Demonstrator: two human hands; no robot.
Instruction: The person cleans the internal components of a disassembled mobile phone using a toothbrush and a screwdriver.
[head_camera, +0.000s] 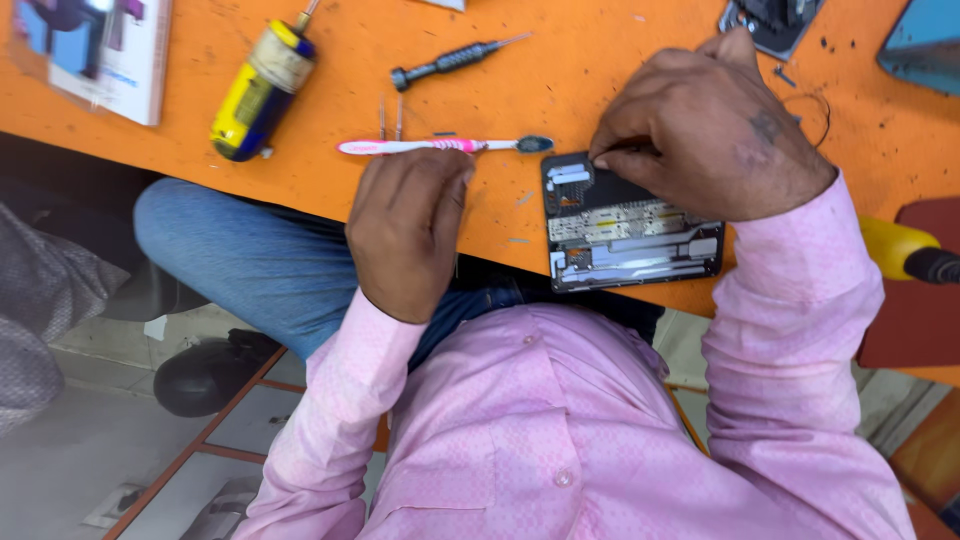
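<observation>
Orange bench (600, 60): opened phone (632, 235) long axis left-right, right hand (700, 125) fingers pinched on its top-left edge, left hand (405, 230) curled.

Toothbrush (440, 146) and screwdriver (455, 59) lie across the orange table (620, 40).

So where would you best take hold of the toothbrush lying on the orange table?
Take the toothbrush by its pink-and-white handle, about mid-length, pinching across its narrow width from above on the table-edge side. It lies flat along the edge, with its bristle end beside the opened phone. The left hand is nearest.
</observation>
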